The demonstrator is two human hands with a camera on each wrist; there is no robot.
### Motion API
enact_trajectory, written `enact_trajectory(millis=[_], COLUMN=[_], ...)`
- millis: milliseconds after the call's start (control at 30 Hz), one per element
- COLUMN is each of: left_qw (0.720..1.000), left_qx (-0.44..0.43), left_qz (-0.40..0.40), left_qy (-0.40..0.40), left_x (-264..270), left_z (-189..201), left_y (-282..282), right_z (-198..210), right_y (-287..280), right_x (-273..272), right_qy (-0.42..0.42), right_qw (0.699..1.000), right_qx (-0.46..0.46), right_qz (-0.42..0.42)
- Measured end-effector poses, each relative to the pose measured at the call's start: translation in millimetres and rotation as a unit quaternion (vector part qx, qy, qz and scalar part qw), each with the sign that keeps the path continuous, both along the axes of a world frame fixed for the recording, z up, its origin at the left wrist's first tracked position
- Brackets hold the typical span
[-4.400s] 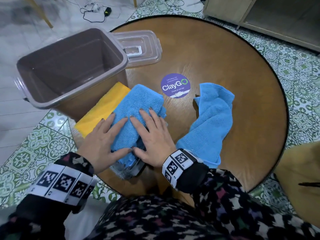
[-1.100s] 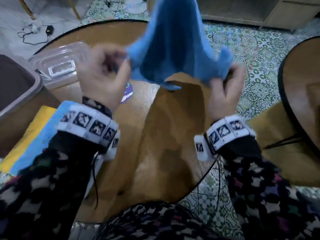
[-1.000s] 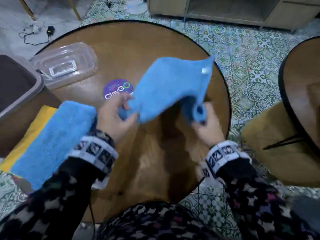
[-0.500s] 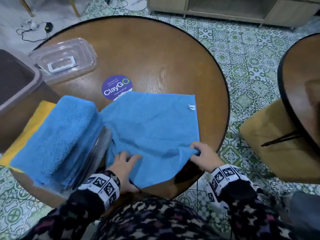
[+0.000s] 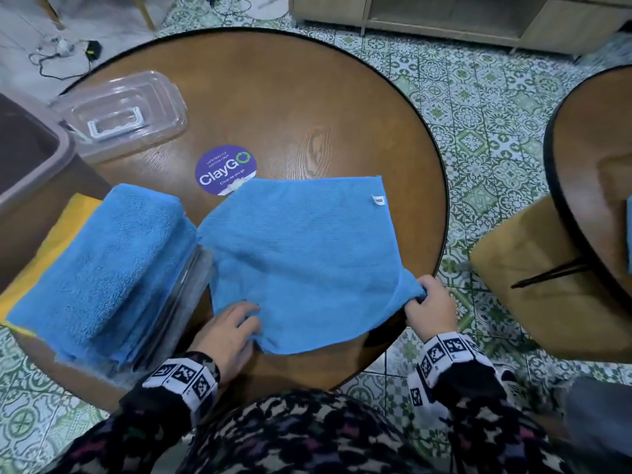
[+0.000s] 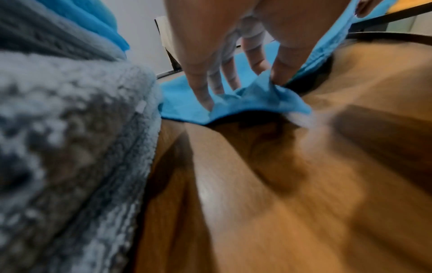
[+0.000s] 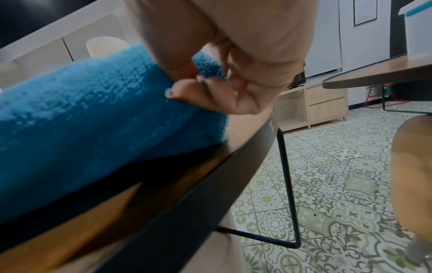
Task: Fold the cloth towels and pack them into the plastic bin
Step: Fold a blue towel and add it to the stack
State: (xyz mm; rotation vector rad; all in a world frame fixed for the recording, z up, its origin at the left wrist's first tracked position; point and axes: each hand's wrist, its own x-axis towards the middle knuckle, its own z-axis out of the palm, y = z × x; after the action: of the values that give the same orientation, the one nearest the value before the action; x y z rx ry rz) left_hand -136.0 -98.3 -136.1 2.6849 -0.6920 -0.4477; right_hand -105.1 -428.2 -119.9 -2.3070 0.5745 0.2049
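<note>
From the head view, your blue towel [image 5: 301, 254] lies spread on the counter [image 5: 307, 107] beside the folded stack [image 5: 99, 261]. Left wrist: your left hand [image 6: 236, 55] pinches its near corner. Right wrist: your right hand [image 7: 233, 77] grips the other corner at the counter edge.

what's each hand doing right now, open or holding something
Left hand: pinching the near left corner of the spread blue towel.
Right hand: grip closed on the towel's near right corner, at the table edge.
</note>
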Motion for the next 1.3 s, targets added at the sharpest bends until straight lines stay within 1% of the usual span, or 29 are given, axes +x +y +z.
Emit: enact_trajectory(millis=[67,100,133,200,233,267,300,333,367,433,467,500,533,567,633,667,733,767,800,833,900,967,1000,1067,1133,1200,1267,1300], left_qw=[0.996,0.99,0.98,0.952,0.938,0.928,0.916,0.906,0.907,0.922,0.929,0.935,0.941,0.948,0.956,0.95,0.923,0.914,0.914,0.918,0.93,0.943,0.947,0.95,0.947,0.938,0.936,0.938], left_qx=[-0.026,-0.048,-0.079,-0.158,-0.188,-0.205,-0.216,-0.213,-0.184,-0.07,-0.017,0.013,0.023,0.024,-0.003,-0.025,-0.08,-0.102,-0.115,-0.121,-0.117,-0.096,-0.084,-0.05,-0.015,0.003,0.027,0.046], left_qz=[0.064,0.109,0.152,0.233,0.26,0.274,0.275,0.257,0.218,0.126,0.097,0.093,0.104,0.126,0.225,0.286,0.376,0.392,0.389,0.377,0.348,0.319,0.309,0.292,0.275,0.291,0.294,0.286], left_qy=[0.055,0.081,0.099,0.12,0.13,0.149,0.197,0.259,0.308,0.359,0.357,0.343,0.321,0.29,0.19,0.124,0.011,-0.016,-0.029,-0.032,-0.029,-0.005,0.021,0.098,0.162,0.191,0.193,0.192], left_x=[2.7,5.4,8.7,17.8,22.7,26.6,29.4,30.6,31.0,33.6,36.1,40.9,46.9,54.3,68.3,76.1,94.4,101.9,106.1,107.3,99.8,83.3,73.7,54.0,38.0,29.8,26.4,26.2], left_z=[6.7,12.9,14.8,24.2,30.0,31.7,35.2,39.3,40.5,45.3,48.6,51.1,56.0,62.2,77.2,85.5,102.3,107.1,108.4,108.5,99.0,82.2,72.4,53.4,38.2,27.9,24.3,24.2], left_y=[-2.3,-3.8,-3.9,-7.8,-9.1,-6.9,-5.1,-3.7,-1.2,1.5,2.3,3.0,2.5,2.0,-1.6,-4.3,-8.9,-9.8,-10.3,-11.1,-13.0,-17.0,-19.1,-21.4,-19.7,-15.8,-13.7,-14.0], right_z=[-4.7,-5.7,-4.7,1.1,6.1,10.0,12.5,16.7,18.1,16.5,16.5,16.3,19.1,24.4,36.7,43.8,53.2,54.6,53.6,52.7,44.8,32.3,26.4,15.4,9.5,4.6,-0.2,-1.1], right_y=[-2.0,-3.3,-5.0,-7.2,-8.7,-10.8,-12.9,-14.5,-16.3,-18.4,-18.2,-17.7,-15.5,-12.6,-4.1,1.3,11.2,14.2,16.4,19.2,21.0,19.1,17.8,15.3,14.8,14.6,13.2,12.4], right_x=[2.6,5.2,8.4,16.2,19.6,22.2,24.1,25.0,25.1,27.6,30.4,34.4,39.4,46.3,66.3,79.1,108.1,121.7,133.7,142.2,149.8,146.1,140.3,125.5,109.5,98.6,92.7,90.1], right_qy=[0.015,0.01,-0.005,-0.049,-0.07,-0.088,-0.101,-0.108,-0.107,-0.092,-0.072,-0.051,-0.037,-0.033,-0.058,-0.084,-0.141,-0.16,-0.159,-0.139,-0.079,-0.039,-0.014,0.049,0.081,0.074,0.071,0.069], right_qw=[0.999,0.996,0.989,0.964,0.954,0.952,0.955,0.956,0.956,0.958,0.96,0.962,0.964,0.965,0.963,0.963,0.961,0.956,0.955,0.962,0.985,0.997,0.999,0.998,0.993,0.991,0.993,0.995], right_qx=[0.043,0.085,0.139,0.244,0.271,0.273,0.264,0.261,0.261,0.267,0.268,0.268,0.263,0.256,0.252,0.248,0.235,0.245,0.251,0.236,0.152,0.067,0.04,-0.008,-0.066,-0.088,-0.072,-0.058], right_qz=[-0.01,-0.025,-0.045,-0.092,-0.107,-0.105,-0.094,-0.082,-0.075,-0.05,-0.03,-0.003,0.028,0.053,0.071,0.063,0.024,0.005,-0.004,0.0,0.017,0.021,0.019,0.029,0.053,0.066,0.06,0.044])
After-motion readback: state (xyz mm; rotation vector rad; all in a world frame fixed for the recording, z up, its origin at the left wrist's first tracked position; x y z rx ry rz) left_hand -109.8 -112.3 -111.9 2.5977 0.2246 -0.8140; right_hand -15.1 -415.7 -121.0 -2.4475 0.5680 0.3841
